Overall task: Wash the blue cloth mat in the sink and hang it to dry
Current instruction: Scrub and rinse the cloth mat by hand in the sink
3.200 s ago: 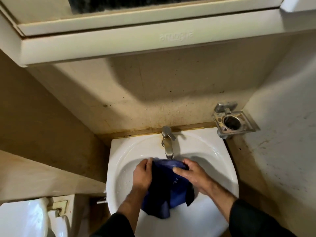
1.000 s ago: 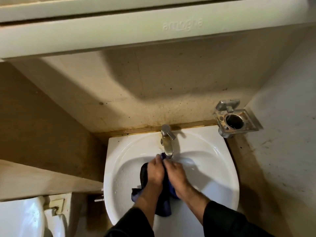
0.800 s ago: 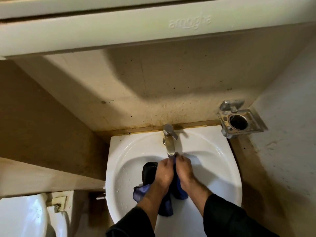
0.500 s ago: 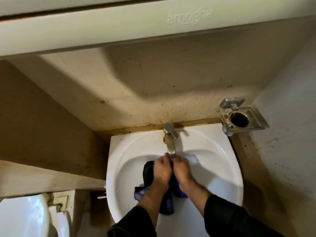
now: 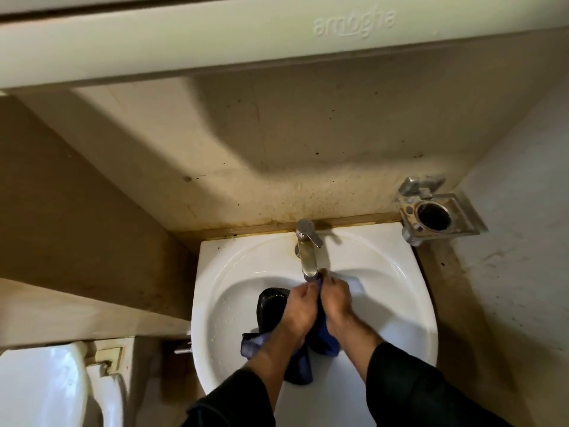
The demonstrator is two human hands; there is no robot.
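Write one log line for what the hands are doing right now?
step: washing | left hand: gripping blue cloth mat | right hand: gripping mat | place: in white sink, under faucet spout | hung: not yet

Wet, bunched blue cloth mat (image 5: 295, 359) hangs inside the white sink (image 5: 234, 272), under the faucet (image 5: 308, 257).

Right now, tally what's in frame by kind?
Hands: 2, left and right
Mat: 1
Sink: 1
Tap: 1
Wall holder: 1
Toilet: 1
Total: 7
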